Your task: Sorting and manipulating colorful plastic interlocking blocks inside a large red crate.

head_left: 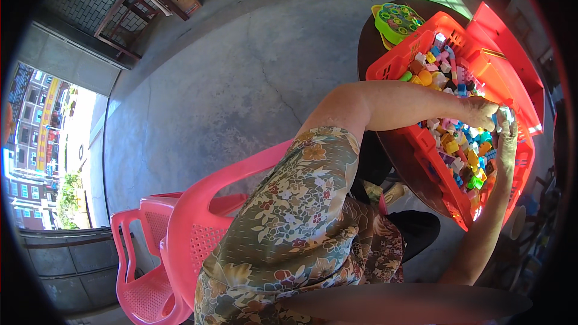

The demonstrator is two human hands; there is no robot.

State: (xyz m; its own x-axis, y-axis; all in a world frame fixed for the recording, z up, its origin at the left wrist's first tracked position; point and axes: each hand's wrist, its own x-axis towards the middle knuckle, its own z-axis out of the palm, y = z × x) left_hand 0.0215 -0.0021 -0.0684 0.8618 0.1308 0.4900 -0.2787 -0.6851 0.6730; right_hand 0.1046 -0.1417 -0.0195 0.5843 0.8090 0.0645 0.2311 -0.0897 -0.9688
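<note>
a dark round worktop (368, 42) stands at the right, carrying a red basket (400, 63) heaped with small coloured bricks (451, 138). beside the basket, at the far edge, lies a green and yellow toy (397, 21). the left hand (481, 113) reaches across over the bricks, fingers curled down into the pile; whether its grip has closed on a brick cannot be told. the right hand (506, 121) comes up from below, just beside the left, its grip curled around something small and pale that is too blurred to name. both hands are over the middle of the basket, near its right wall.

the floor (241, 72) is bare grey concrete, cracked, with sun patches at the far side. pink plastic chairs (162, 247) stand at the lower left. a wooden bench (132, 12) sits against a white tiled wall, and a wide doorway at the left opens onto a street with buildings.
</note>
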